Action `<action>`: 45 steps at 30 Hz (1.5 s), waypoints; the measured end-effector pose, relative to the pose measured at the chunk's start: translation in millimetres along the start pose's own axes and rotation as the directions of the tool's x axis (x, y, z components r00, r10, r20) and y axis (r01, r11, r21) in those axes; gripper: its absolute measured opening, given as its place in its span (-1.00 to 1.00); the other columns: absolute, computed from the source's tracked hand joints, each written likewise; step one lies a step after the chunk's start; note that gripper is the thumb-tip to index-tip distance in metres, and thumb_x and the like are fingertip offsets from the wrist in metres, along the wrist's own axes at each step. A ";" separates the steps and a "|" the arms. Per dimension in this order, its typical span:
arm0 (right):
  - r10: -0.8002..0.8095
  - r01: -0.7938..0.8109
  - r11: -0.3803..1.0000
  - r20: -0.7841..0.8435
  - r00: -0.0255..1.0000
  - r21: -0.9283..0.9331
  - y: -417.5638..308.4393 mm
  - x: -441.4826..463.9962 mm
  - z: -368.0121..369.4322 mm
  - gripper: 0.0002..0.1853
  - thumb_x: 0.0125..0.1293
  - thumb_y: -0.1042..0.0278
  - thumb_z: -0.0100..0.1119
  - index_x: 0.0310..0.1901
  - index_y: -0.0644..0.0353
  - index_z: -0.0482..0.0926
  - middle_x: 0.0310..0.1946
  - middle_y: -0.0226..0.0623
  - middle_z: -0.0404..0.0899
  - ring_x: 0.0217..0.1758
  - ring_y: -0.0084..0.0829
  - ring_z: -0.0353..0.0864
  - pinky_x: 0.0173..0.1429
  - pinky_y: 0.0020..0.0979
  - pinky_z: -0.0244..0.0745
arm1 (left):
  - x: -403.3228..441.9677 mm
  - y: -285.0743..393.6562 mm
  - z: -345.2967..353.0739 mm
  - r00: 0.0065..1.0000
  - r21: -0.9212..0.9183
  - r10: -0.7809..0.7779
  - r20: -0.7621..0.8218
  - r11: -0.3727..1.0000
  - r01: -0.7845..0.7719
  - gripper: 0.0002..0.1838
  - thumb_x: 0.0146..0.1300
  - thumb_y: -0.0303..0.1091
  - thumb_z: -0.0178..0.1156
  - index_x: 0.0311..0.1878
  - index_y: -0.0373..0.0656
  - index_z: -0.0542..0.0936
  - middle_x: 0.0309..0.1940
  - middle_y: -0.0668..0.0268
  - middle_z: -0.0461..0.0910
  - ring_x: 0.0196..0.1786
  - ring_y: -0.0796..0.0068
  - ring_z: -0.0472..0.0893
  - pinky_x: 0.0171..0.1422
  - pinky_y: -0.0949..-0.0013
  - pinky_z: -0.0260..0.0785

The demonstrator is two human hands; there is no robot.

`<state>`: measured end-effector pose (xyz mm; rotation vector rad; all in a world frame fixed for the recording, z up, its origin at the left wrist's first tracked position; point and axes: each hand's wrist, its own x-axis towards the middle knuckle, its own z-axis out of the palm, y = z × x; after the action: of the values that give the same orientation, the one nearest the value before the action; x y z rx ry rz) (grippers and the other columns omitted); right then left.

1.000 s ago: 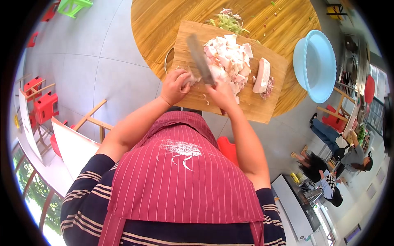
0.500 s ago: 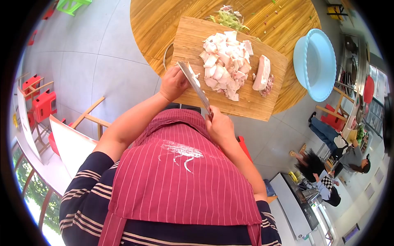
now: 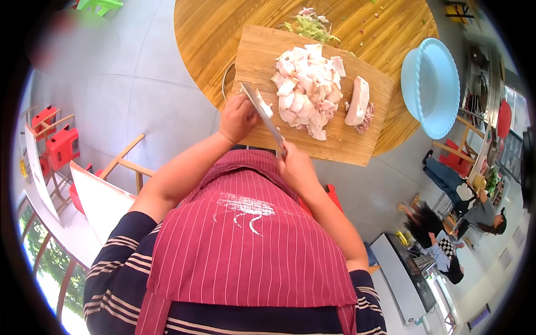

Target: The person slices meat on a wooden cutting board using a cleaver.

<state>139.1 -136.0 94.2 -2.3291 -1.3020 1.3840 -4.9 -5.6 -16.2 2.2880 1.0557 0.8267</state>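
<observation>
My right hand (image 3: 297, 167) is wrapped around the handle of a kitchen knife (image 3: 264, 116), its broad blade slanting up and left across the near edge of a wooden cutting board (image 3: 340, 146). Close against the blade's left side, my left hand (image 3: 239, 118) is closed with fingers curled; whatever it grips is hidden. A small pale piece shows on the blade's far side. In the middle of the board lies a heap of pale, fatty meat chunks (image 3: 308, 92). To its right sits a longer uncut strip of meat (image 3: 358, 101), beside pinkish scraps (image 3: 365, 118).
A round wooden table (image 3: 209, 44) carries the board, with green and pink trimmings (image 3: 309, 25) behind it. At the right edge stands a light blue basin (image 3: 410, 89). Red stools (image 3: 62, 146) are at left. Two people (image 3: 469, 195) are off to the right.
Hardly anything differs. My hands and the knife keep almost the same place at the board's near edge; the view has shifted slightly.
</observation>
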 end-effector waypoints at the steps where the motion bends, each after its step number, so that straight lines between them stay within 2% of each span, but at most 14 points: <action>1: 0.004 -0.004 1.000 0.011 1.000 -0.007 4.0 -7.4 -1.8 -0.67 0.25 0.32 0.09 0.02 0.25 0.44 -0.34 0.13 0.60 -0.22 0.11 0.59 -0.11 -0.02 0.47 | 0.6 1.3 -0.8 1.000 -0.026 0.005 0.003 1.000 -0.005 -0.66 -0.15 -0.48 0.30 -0.19 -0.14 0.57 -0.20 0.22 0.56 -0.23 0.14 0.53 -0.14 0.20 0.38; 4: 0.113 -0.112 0.994 0.056 0.992 -0.015 8.9 -12.6 0.3 -0.66 0.24 0.33 0.10 0.04 0.25 0.44 -0.35 0.12 0.60 -0.22 0.12 0.58 -0.09 -0.02 0.47 | -0.9 3.7 -0.1 1.000 -0.041 -0.012 0.013 0.999 0.012 -0.65 -0.16 -0.47 0.31 -0.18 -0.14 0.57 -0.19 0.22 0.56 -0.22 0.14 0.53 -0.13 0.19 0.37; 11: -0.012 0.009 0.997 0.042 0.999 0.078 -32.1 89.3 12.7 -0.74 0.17 0.40 0.04 -0.10 0.27 0.52 -0.25 0.15 0.60 -0.10 0.09 0.59 -0.02 -0.04 0.49 | -7.5 -19.4 6.1 0.997 0.003 -0.021 0.075 1.000 0.021 -0.62 -0.12 -0.44 0.29 -0.13 -0.17 0.55 -0.16 0.13 0.54 -0.17 0.06 0.52 -0.12 0.11 0.35; 15: -0.253 0.267 0.954 -0.111 0.961 0.139 -3.7 113.6 9.7 -0.76 0.09 0.32 0.12 -0.29 0.30 0.61 -0.39 0.10 0.61 -0.24 0.02 0.64 -0.11 -0.09 0.50 | -3.6 -16.6 7.8 0.997 0.002 0.038 0.061 0.999 -0.038 -0.67 0.00 -0.47 0.26 -0.10 -0.21 0.55 -0.09 0.08 0.53 -0.02 0.01 0.50 0.06 0.10 0.38; 16: -0.209 0.226 0.966 -0.137 0.968 0.123 12.0 104.3 0.2 -0.76 0.09 0.32 0.12 -0.29 0.30 0.61 -0.39 0.10 0.61 -0.24 0.02 0.64 -0.11 -0.09 0.50 | -7.7 -16.6 10.0 0.998 0.031 0.053 0.027 0.998 -0.054 -0.68 0.02 -0.48 0.26 -0.09 -0.21 0.55 -0.08 0.08 0.52 0.00 0.02 0.50 0.09 0.12 0.39; 18: -0.044 0.043 0.936 -0.006 0.999 0.348 32.7 83.9 -18.3 -0.75 0.11 0.27 0.15 -0.30 0.29 0.60 -0.45 0.04 0.61 -0.36 -0.09 0.64 -0.20 -0.21 0.50 | -6.1 -10.9 8.6 0.997 -0.012 0.062 0.048 0.998 -0.061 -0.68 0.03 -0.48 0.26 -0.09 -0.21 0.55 -0.07 0.08 0.52 0.01 0.03 0.50 0.10 0.12 0.39; 22: -0.004 0.080 0.922 -0.199 0.980 0.378 53.7 42.8 -27.2 -0.71 0.13 0.23 0.17 -0.29 0.33 0.58 -0.54 -0.07 0.57 -0.48 -0.30 0.55 -0.33 -0.30 0.42 | -6.3 -10.9 -0.3 0.993 -0.081 0.016 0.119 0.997 -0.007 -0.70 0.05 -0.50 0.24 -0.08 -0.20 0.55 -0.03 0.08 0.50 0.01 0.05 0.50 0.10 0.14 0.39; 25: 0.011 0.138 0.862 -0.290 0.957 0.488 39.2 31.4 -23.2 -0.75 0.18 0.23 0.21 -0.31 0.29 0.56 -0.56 -0.32 0.52 -0.52 -0.50 0.44 -0.42 -0.35 0.34 | -4.4 -12.9 -2.2 0.997 -0.085 0.058 0.059 0.995 -0.052 -0.71 0.04 -0.50 0.24 -0.11 -0.21 0.54 -0.06 0.08 0.51 -0.01 0.07 0.51 0.07 0.16 0.41; 26: 0.007 0.200 0.860 -0.404 0.915 0.469 34.9 27.6 -21.0 -0.77 0.22 0.26 0.20 -0.27 0.28 0.56 -0.59 -0.36 0.50 -0.56 -0.53 0.42 -0.45 -0.40 0.32 | -2.3 -9.3 -3.3 0.999 -0.119 0.016 0.040 0.993 -0.011 -0.72 0.01 -0.50 0.26 -0.14 -0.19 0.54 -0.10 0.11 0.53 -0.04 0.08 0.52 0.05 0.16 0.42; 28: 0.051 0.206 0.838 -0.448 0.892 0.505 27.3 19.9 -23.8 -0.75 0.26 0.26 0.20 -0.17 0.29 0.56 -0.61 -0.40 0.48 -0.59 -0.55 0.39 -0.48 -0.42 0.30 | 3.0 -6.6 -6.7 0.999 -0.111 0.046 0.013 0.993 -0.044 -0.72 -0.03 -0.51 0.27 -0.18 -0.16 0.55 -0.12 0.15 0.54 -0.07 0.10 0.54 0.01 0.18 0.44; 32: 0.131 0.053 0.912 -0.411 0.902 0.407 6.6 -2.6 -37.6 -0.73 0.23 0.26 0.20 -0.14 0.27 0.55 -0.55 -0.21 0.56 -0.53 -0.37 0.53 -0.36 -0.35 0.42 | -3.7 -7.6 -7.0 0.999 -0.103 0.011 -0.038 0.995 -0.015 -0.71 -0.08 -0.52 0.28 -0.21 -0.13 0.56 -0.14 0.19 0.55 -0.11 0.13 0.55 -0.02 0.22 0.45; 37: -0.091 0.122 0.986 -0.241 0.966 0.114 8.2 -13.9 -15.6 -0.69 0.25 0.27 0.15 -0.01 0.18 0.48 -0.43 0.04 0.61 -0.34 0.02 0.63 -0.24 -0.09 0.49 | -3.4 -6.1 -5.9 1.000 -0.119 0.022 -0.003 0.993 -0.022 -0.70 -0.09 -0.56 0.29 -0.20 -0.18 0.56 -0.15 0.17 0.54 -0.10 0.13 0.55 -0.03 0.23 0.45; 40: 0.027 -0.030 0.998 -0.059 0.998 -0.053 11.4 -4.1 1.8 -0.68 0.26 0.26 0.10 0.03 0.14 0.46 -0.39 0.09 0.61 -0.28 0.13 0.60 -0.17 0.04 0.47 | 0.4 -2.5 -7.3 0.999 -0.115 0.026 -0.021 0.993 -0.029 -0.68 -0.13 -0.54 0.29 -0.21 -0.15 0.57 -0.14 0.19 0.56 -0.12 0.15 0.56 -0.06 0.23 0.46; 45: -0.047 0.036 0.996 -0.122 0.991 -0.084 -3.4 63.4 17.6 -0.71 0.24 0.30 0.08 -0.04 0.20 0.48 -0.35 0.08 0.62 -0.21 0.11 0.60 -0.10 -0.01 0.48 | -3.3 -4.7 -4.3 0.999 -0.103 0.023 -0.029 0.994 -0.025 -0.68 -0.15 -0.54 0.29 -0.23 -0.14 0.58 -0.15 0.21 0.57 -0.14 0.16 0.57 -0.08 0.23 0.47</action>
<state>136.4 -92.7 44.5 -2.3826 -1.3865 1.1749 -11.9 -4.7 -17.3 2.2125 0.9758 0.9041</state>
